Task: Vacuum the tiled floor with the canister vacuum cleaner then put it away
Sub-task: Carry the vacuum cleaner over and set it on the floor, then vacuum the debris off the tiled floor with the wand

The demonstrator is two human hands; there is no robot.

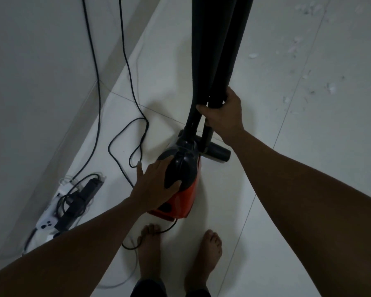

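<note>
- A dark oval patch (165, 207) on the red shell of the canister vacuum cleaner (184, 198) is too dim to read.
- The vacuum stands on the tiled floor (287, 168), just ahead of the person's bare feet (150, 249).
- The left hand (152, 185) lies flat on its black top, fingers spread and fairly straight, thumb across the handle.
- The right hand (223, 112) grips the black tubes (214, 50) rising from the vacuum's front, above the floor nozzle (217, 152).
- A black cord (137, 99) loops on the floor left of the vacuum, near a power strip (73, 200).
- Pale scraps (296, 46) litter the tiles far right.
</note>
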